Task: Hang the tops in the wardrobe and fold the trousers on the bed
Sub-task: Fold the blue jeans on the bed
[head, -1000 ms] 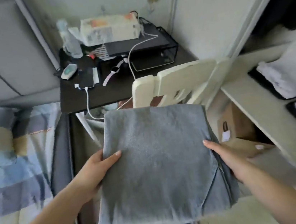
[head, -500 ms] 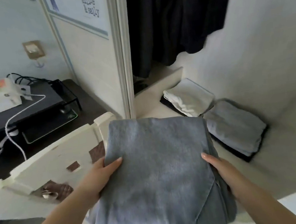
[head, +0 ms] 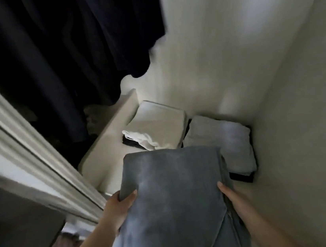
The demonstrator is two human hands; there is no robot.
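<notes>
Over the front edge of the wardrobe shelf [head: 104,158], the folded grey trousers [head: 173,205] are held flat in the air between both hands, far edge just short of the stacks lying on that shelf. Left hand [head: 117,210] grips the left side: thumb on top of the cloth near the left far corner, fingers hidden under the fold. Right hand [head: 233,201] holds the right side: thumb lying along the top edge, fingers underneath and out of sight. On the shelf, a white folded garment [head: 158,128] sits on top of a black folded piece [head: 129,143], toward the shelf's left rear. Just beside it on the right, a light grey folded garment [head: 222,136] lies on another black piece [head: 241,177], pushed into the right rear corner against the wardrobe wall [head: 277,87]. Dark garments [head: 55,54] hang above the left part of the shelf. Wardrobe door frame [head: 27,153] runs diagonally at left. View is motion-blurred; fabric details uncertain.
</notes>
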